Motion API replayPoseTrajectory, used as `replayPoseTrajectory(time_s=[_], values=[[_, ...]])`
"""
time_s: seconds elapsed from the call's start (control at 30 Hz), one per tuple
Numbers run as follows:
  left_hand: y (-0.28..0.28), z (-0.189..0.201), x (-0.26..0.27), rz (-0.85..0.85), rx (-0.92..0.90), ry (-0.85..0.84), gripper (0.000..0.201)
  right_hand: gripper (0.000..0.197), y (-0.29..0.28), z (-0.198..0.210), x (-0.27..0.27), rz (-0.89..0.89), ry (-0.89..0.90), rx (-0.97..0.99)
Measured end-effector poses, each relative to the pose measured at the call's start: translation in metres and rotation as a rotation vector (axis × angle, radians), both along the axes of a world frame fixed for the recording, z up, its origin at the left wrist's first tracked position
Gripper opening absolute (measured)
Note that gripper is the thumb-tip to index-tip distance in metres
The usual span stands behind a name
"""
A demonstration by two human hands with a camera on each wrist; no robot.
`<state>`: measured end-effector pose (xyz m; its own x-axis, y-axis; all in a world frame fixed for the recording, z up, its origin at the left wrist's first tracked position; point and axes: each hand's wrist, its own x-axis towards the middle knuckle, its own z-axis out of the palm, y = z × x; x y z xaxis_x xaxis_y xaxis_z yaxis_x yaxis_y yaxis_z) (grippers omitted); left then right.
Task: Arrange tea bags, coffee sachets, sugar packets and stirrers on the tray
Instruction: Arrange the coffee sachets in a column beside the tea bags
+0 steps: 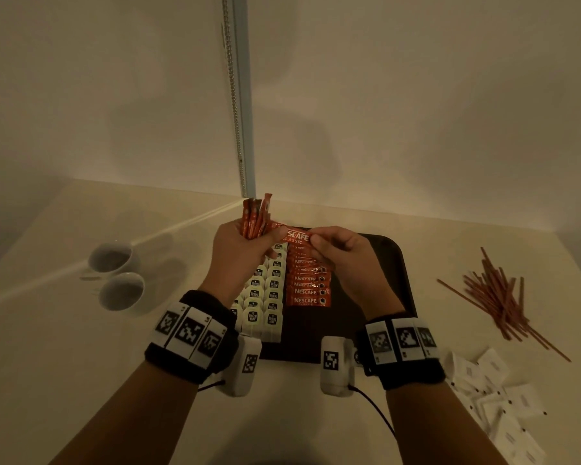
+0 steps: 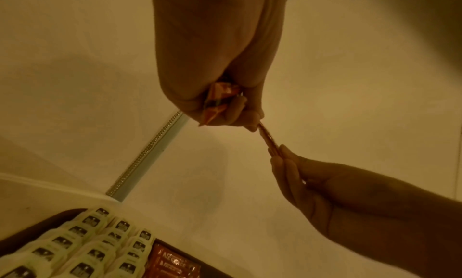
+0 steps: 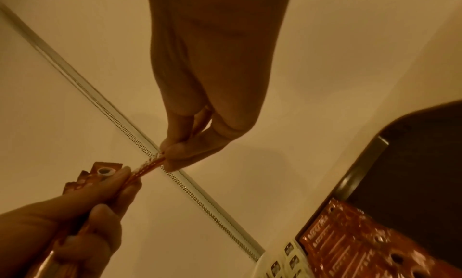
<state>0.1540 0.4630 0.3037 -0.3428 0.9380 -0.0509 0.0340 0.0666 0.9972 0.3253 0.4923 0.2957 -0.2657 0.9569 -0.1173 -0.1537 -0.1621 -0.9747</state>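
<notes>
Above the tray (image 1: 393, 263), my left hand (image 1: 239, 253) grips a sachet bundle (image 1: 254, 216) upright; right hand (image 1: 341, 250) pinches one sachet (image 1: 294, 235) w/ thumb & forefinger, both wrists raised.

A pale cream table (image 1: 81, 380) fills the near part of the scene under dim, warm lighting. Plain off-white walls (image 1: 416, 95) rise at its far edge, carrying soft shadows. A vertical metal strip with a beaded chain (image 1: 239, 95) runs down the wall to the table's far edge, centre-left.
</notes>
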Motion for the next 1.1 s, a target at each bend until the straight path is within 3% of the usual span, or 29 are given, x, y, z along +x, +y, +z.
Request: replayPoseTrajectory(time_s=[0.1, 0.27, 0.4, 0.57, 0.77, 1.1], values=[[-0.003, -0.003, 0.001, -0.013, -0.041, -0.049, 0.01, 0.011, 0.004, -0.001, 0.007, 0.05, -0.263, 0.124], [-0.006, -0.019, -0.009, -0.002, -0.168, -0.105, 0.027, 0.011, 0.011, -0.025, 0.026, 0.063, -0.504, 0.163], [-0.004, -0.022, -0.018, -0.037, -0.235, -0.326, 0.008, 0.009, 0.015, -0.062, 0.04, 0.111, -0.721, 0.112], [-0.006, -0.025, -0.025, -0.068, -0.288, -0.462, 0.011, 0.014, 0.011, -0.104, 0.047, 0.241, -0.887, 0.034], [-0.008, -0.029, -0.026, -0.045, -0.323, -0.451, 0.021, 0.011, 0.004, -0.134, 0.044, 0.198, -0.881, -0.02], [-0.008, -0.03, -0.026, -0.001, -0.322, -0.461, 0.017, 0.014, 0.004, -0.148, 0.032, 0.049, -0.927, 0.015]])
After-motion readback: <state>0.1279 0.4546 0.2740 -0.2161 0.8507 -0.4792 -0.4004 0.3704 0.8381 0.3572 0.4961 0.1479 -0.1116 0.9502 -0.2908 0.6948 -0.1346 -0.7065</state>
